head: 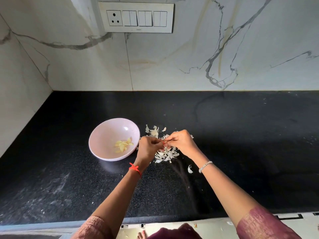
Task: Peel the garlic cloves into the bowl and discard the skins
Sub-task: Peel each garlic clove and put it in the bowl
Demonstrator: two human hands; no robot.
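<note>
A pale pink bowl (103, 135) stands on the black counter and holds several peeled yellowish garlic cloves (123, 145). Just right of it my left hand (149, 149) and my right hand (181, 144) meet fingertip to fingertip and pinch a small garlic clove (163, 142) between them; the clove is mostly hidden by the fingers. Under and behind the hands lies a heap of white garlic skins (166, 155), with more skins (153, 131) further back and one stray skin (189, 169) nearer to me.
The black granite counter (241, 135) runs to a marble wall at the back and on the left. A switch panel (136, 17) is on the wall. The counter's front edge (51, 226) is near my body.
</note>
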